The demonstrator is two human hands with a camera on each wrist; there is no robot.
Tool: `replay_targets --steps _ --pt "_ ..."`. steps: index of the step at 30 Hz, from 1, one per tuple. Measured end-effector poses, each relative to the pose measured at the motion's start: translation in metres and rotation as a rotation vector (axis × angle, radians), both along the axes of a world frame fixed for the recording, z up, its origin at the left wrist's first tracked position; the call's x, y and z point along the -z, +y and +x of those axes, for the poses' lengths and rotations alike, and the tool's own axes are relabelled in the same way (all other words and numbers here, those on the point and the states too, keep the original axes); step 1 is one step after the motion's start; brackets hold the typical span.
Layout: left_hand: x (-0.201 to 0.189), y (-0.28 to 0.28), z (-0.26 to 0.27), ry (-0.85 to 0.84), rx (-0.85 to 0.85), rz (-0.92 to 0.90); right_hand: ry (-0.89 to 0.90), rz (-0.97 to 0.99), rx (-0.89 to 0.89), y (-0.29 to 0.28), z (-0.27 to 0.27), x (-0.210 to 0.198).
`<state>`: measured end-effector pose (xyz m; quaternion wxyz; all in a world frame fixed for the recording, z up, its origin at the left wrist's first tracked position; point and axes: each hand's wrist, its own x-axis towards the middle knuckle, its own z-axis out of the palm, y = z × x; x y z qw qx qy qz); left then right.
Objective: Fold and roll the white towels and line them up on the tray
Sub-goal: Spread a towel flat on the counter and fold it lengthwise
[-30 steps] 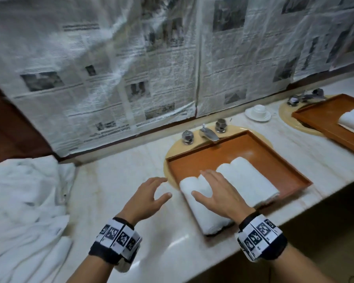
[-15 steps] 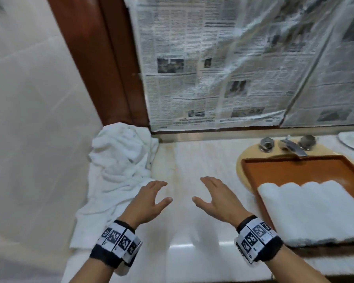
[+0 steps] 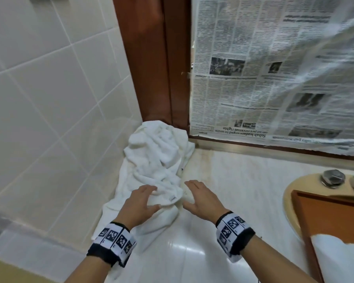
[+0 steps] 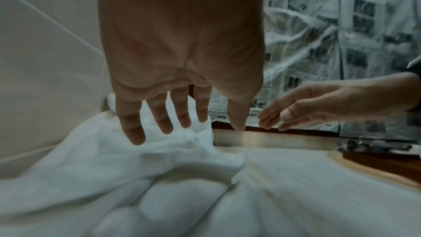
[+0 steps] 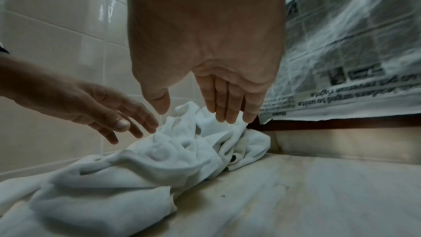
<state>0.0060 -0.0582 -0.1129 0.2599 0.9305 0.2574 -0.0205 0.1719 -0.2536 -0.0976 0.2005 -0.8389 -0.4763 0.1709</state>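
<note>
I see left hand (image 3: pixel 140 203) fingers spread, holding nothing, over crumpled towels (image 3: pixel 157 160) frame centre-left on table (image 3: pixel 243 190) | right hand (image 3: pixel 200 199) flat, empty, beside pile | tray (image 3: pixel 331 217) and rolled towels (image 3: pixel 339 260) cut off lower right

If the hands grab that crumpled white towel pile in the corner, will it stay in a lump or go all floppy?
Probably floppy: the towel pile lies in soft folds and wrinkles, so it should sag and unfold when lifted. It looks like several layers tangled together, so pulling one may drag others along. The counter looks smooth and shiny, so the cloth would likely slide easily.
</note>
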Motion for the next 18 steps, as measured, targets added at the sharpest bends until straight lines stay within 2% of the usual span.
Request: replay_targets --steps 5,8,15,18 --pt "0.023 0.0 0.003 0.037 -0.042 0.057 0.048 -0.073 -0.13 0.04 0.01 0.042" --pt "0.03 -0.001 -0.002 0.039 -0.059 0.094 0.076 -0.029 -0.14 0.05 0.008 0.054" --pt "0.026 0.006 -0.017 -0.08 -0.101 0.08 0.095 0.154 -0.148 0.043 -0.002 0.041" --pt "0.009 -0.004 -0.023 -0.18 -0.065 0.049 0.104 0.058 -0.229 0.034 -0.008 0.031"
